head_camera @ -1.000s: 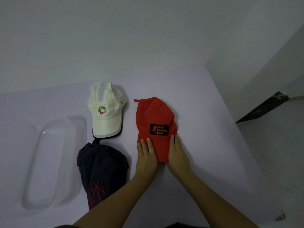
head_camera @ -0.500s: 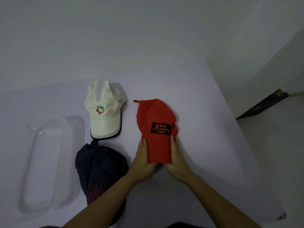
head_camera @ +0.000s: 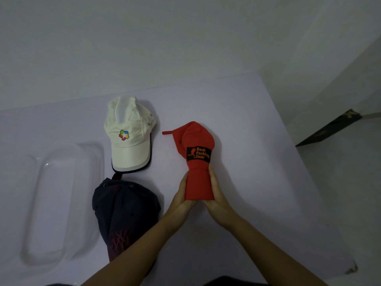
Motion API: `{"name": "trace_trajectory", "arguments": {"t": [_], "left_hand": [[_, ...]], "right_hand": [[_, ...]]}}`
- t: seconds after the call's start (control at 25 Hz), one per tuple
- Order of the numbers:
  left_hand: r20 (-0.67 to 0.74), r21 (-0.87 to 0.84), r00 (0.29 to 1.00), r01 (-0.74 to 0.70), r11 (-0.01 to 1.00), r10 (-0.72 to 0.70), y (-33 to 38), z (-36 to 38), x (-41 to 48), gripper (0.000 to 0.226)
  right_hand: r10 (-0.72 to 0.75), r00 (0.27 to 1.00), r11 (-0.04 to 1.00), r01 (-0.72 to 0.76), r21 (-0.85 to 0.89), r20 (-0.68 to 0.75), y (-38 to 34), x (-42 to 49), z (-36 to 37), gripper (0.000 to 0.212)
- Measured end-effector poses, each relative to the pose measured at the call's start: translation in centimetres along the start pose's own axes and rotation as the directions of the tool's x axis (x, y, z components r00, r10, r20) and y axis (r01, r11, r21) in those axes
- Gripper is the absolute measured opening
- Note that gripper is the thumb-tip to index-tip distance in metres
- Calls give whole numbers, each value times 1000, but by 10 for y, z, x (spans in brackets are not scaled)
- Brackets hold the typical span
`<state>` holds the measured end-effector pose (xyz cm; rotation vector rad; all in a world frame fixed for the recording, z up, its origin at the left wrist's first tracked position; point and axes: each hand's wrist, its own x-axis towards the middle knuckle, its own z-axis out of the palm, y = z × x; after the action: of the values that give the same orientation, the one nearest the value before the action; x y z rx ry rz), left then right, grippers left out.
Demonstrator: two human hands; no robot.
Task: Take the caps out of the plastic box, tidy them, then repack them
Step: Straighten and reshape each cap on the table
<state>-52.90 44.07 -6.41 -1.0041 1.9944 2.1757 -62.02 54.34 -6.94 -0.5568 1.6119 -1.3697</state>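
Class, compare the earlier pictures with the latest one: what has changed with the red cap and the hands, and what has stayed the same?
The left hand and right hand, earlier flat on the red cap, now squeeze its brim inward from both sides, narrowing it. The white cap, dark cap and empty plastic box lie as before.

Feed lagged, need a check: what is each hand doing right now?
Left hand: closed on the red cap, squeezing its brim.
Right hand: closed on the same brim from the other side.
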Motion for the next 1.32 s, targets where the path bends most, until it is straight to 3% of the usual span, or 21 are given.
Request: {"name": "trace_trajectory", "arguments": {"t": [0.24, 0.4, 0.52, 0.64, 0.72, 0.76, 0.84, 0.92, 1.0, 1.08, 1.16, 1.32], "left_hand": [[-14, -66, 999, -40, 997, 39, 8, -2, -2, 69], [-77, 125, 983, -155, 980, 166, 8, -8, -5, 58], [-130, 263, 946, -255, 930, 297, -1, -11, -2, 66], [-48, 233, 971, -218, 948, 235, -4, -17, -6, 88], [-22, 46, 986, -166, 985, 167, -4, -25, -9, 92], [-44, -92, 990, -137, 986, 133, -2, -28, -9, 89], [-157, -287, 986, -105, 952, 61, 8, -27, -4, 60], [-230, -254, 973, -48, 966, -12, 16, -21, 2, 30], [-265, -178, 959, 52, 983, -99, 14, -16, 9, 21], [-295, -104, 937, 161, 981, -185, 7, -16, 13, 32], [-303, -36, 922, 242, 970, -241, 1, -15, 18, 63], [-356, 27, 917, 205, 978, -182, 7, -9, 22, 50]], "right_hand": [[-45, 998, 998, 46, 37, -42, -9, 2, 10, 71], [-150, 988, 965, 140, -223, -28, -14, 4, 2, 71], [-181, 983, 866, 172, -469, 25, -8, 10, -9, 79], [-156, 987, 827, 154, -540, 42, -6, 7, -16, 94], [-108, 989, 849, 146, -508, 104, -7, 2, -23, 102], [-79, 988, 883, 131, -450, 133, -8, -1, -26, 102], [-45, 992, 957, 76, -281, 114, -14, -6, -25, 97], [-26, 1000, 971, 24, -239, -3, -16, -7, -19, 104], [-2, 997, 941, -26, -339, -81, -11, -2, -14, 120], [49, 996, 898, -78, -433, -79, -5, 3, -11, 136], [46, 998, 886, -63, -460, -50, 1, 5, -10, 144], [-84, 996, 886, 63, -460, -27, -4, 4, -6, 124]]}}
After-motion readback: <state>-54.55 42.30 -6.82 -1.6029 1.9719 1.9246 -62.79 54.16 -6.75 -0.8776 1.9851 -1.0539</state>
